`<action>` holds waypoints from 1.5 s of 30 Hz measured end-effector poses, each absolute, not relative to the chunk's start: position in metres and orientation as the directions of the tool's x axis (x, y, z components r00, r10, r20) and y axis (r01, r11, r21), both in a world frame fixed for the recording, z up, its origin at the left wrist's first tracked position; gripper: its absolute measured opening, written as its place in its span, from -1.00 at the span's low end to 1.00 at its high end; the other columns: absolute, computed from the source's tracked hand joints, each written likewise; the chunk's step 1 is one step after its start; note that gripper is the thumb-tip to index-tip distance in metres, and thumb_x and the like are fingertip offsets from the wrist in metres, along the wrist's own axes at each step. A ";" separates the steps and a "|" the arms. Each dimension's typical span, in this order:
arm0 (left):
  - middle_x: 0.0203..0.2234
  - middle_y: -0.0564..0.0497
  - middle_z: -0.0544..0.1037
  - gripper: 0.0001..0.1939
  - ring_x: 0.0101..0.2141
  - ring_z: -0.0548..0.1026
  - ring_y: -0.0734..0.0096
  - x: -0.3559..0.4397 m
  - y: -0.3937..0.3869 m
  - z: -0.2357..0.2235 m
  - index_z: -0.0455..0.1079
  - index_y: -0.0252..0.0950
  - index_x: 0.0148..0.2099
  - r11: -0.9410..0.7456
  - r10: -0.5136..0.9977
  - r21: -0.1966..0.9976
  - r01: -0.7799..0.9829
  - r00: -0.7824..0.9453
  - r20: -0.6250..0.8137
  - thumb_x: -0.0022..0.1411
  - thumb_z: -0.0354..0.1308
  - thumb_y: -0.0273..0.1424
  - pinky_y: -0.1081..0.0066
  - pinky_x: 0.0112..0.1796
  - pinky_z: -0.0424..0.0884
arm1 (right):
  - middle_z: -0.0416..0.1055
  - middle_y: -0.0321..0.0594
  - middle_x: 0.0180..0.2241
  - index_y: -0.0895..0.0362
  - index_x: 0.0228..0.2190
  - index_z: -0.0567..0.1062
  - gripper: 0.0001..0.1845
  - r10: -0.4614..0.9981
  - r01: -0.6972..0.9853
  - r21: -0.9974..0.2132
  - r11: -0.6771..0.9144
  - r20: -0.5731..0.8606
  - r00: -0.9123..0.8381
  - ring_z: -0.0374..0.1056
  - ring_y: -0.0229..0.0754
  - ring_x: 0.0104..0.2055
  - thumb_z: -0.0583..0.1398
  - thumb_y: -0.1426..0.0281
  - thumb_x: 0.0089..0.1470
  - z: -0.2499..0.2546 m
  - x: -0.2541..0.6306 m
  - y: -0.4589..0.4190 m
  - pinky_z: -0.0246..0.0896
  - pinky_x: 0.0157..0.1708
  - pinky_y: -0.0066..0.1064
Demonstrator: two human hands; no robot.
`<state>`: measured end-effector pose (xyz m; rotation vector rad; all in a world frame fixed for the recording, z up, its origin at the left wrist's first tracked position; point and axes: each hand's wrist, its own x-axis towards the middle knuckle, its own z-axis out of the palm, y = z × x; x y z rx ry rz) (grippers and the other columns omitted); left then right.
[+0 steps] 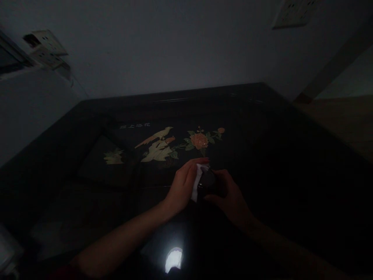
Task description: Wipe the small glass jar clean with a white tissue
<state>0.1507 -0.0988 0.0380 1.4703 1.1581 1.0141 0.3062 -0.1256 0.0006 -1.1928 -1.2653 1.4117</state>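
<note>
The scene is very dim. My left hand (183, 182) is closed on a white cloth or tissue (196, 186), pressing it against a small dark object (207, 179). From the other side my right hand (231, 196) curls its fingers and thumb around that object. It looks rounded and slightly shiny, but its exact kind is too dark to make out. Both hands are over a dark glossy tabletop or tray, just in front of an inlaid flower (199, 140) with green leaves. A yellowish bird on a rock (157, 151) lies left of the flower.
A pale wall (175, 46) rises behind the dark surface. Wall sockets (48, 48) are at the upper left, with another socket plate (294, 13) at the upper right. A bright light reflection shows near the front, and a whitish blurred object (7, 249) stands at the lower left.
</note>
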 end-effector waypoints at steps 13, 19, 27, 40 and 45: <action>-0.27 -0.14 0.60 -0.60 -0.15 0.52 0.13 0.159 -0.089 0.029 0.49 -0.38 -0.17 0.494 0.864 0.745 -0.448 0.349 -0.363 0.15 0.06 -0.16 0.26 -0.10 0.39 | 0.45 -0.24 -0.29 0.07 -0.28 0.34 -0.45 0.940 -0.256 -0.932 -0.256 -0.178 -0.292 0.40 -0.15 -0.23 0.37 0.07 -0.25 -0.004 0.305 -0.120 0.33 -0.21 -0.31; -0.27 -0.10 0.59 -0.60 -0.18 0.54 0.22 0.163 -0.095 0.021 0.45 -0.34 -0.11 0.422 0.907 0.760 -0.494 0.240 -0.347 0.22 0.02 -0.14 0.27 -0.14 0.42 | 0.43 -0.23 -0.28 0.09 -0.28 0.35 -0.50 0.938 -0.342 -0.895 -0.288 -0.192 -0.287 0.40 -0.15 -0.24 0.31 0.02 -0.14 -0.013 0.304 -0.120 0.33 -0.15 -0.22; 0.01 -0.06 0.48 -0.55 0.02 0.40 0.25 0.154 -0.104 0.023 0.38 -0.29 0.06 0.034 0.993 0.994 -0.100 0.119 -0.022 0.35 -0.15 -0.17 0.33 0.05 0.24 | 0.47 -0.19 -0.24 0.06 -0.26 0.32 -0.47 0.969 -0.141 -0.978 -0.154 -0.121 -0.215 0.42 -0.09 -0.16 0.33 0.04 -0.17 0.003 0.307 -0.119 0.33 -0.18 -0.27; -0.03 -0.07 0.51 -0.59 0.01 0.42 0.17 0.145 -0.092 0.039 0.42 -0.28 0.04 0.011 0.966 0.993 0.116 0.254 -0.040 0.32 -0.09 -0.22 0.27 0.01 0.27 | 0.45 -0.25 -0.26 0.04 -0.26 0.30 -0.54 0.967 -0.131 -0.979 -0.157 -0.126 -0.220 0.42 -0.12 -0.17 0.38 0.26 -0.19 0.001 0.306 -0.123 0.34 -0.17 -0.27; -0.28 -0.06 0.61 -0.64 -0.23 0.54 0.17 0.142 -0.082 0.035 0.52 -0.29 -0.14 0.346 0.884 0.935 -0.081 0.361 -0.296 0.25 -0.04 -0.25 0.28 -0.16 0.38 | 0.45 -0.25 -0.26 0.05 -0.25 0.31 -0.48 0.960 -0.088 -0.984 -0.154 -0.128 -0.250 0.40 -0.10 -0.16 0.41 0.26 -0.24 0.000 0.307 -0.125 0.31 -0.17 -0.28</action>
